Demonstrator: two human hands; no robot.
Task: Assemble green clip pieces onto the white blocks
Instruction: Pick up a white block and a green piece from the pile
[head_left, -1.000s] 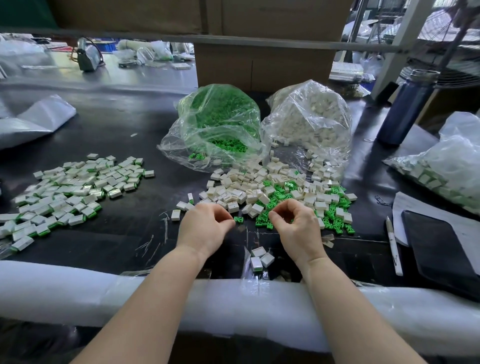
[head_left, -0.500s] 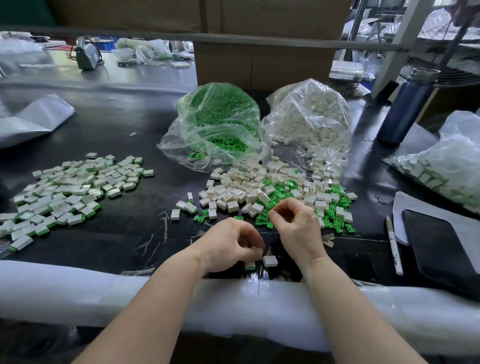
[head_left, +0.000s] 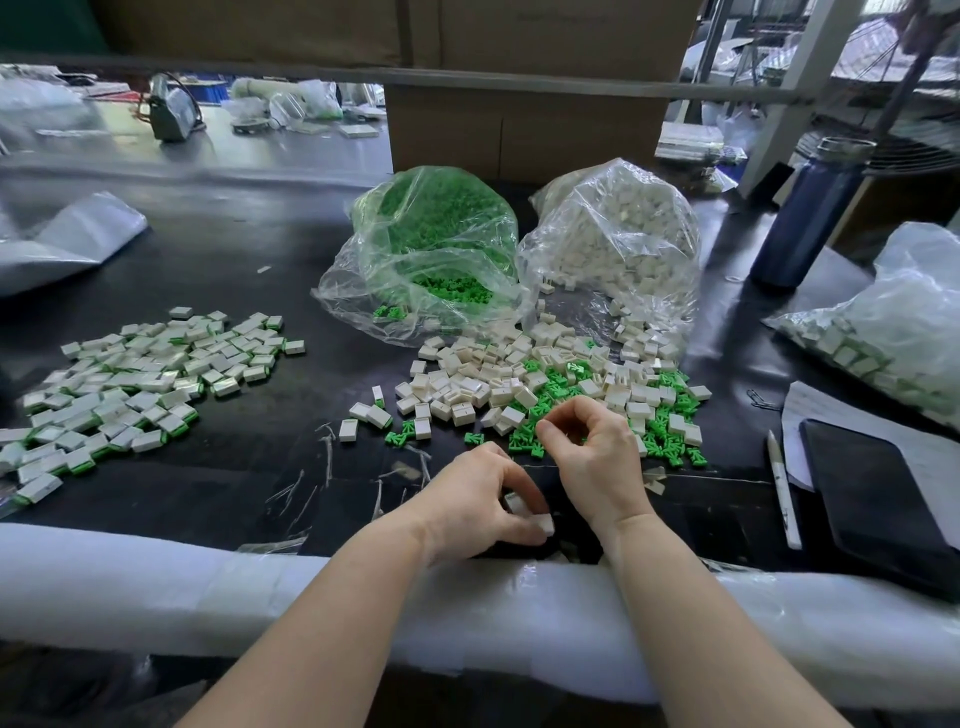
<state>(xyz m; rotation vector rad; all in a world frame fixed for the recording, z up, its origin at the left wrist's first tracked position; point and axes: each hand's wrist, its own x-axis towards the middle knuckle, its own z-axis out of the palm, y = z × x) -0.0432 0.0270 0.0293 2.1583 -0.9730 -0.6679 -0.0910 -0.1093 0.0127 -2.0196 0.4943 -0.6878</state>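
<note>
My left hand (head_left: 478, 506) sits near the table's front edge and pinches white blocks (head_left: 523, 512) between thumb and fingers. My right hand (head_left: 597, 457) is just right of it, fingers curled, thumb tip against the forefinger; nothing shows inside the curl. Beyond both hands lies a loose pile of white blocks (head_left: 467, 387) mixed with green clips (head_left: 543, 400). Far left is a spread of several white blocks fitted with green clips (head_left: 130, 384).
A clear bag of green clips (head_left: 441, 244) and one of white blocks (head_left: 618, 239) stand behind the pile, before a cardboard box (head_left: 519, 124). Right: blue bottle (head_left: 808, 208), another bag (head_left: 893, 332), black tablet (head_left: 878, 499), white pen (head_left: 782, 493). White foam padding (head_left: 208, 587) lines the front edge.
My left hand has come back from the pile toward the front edge and taken hold of the white blocks lying there. The right hand has stayed where it was.
</note>
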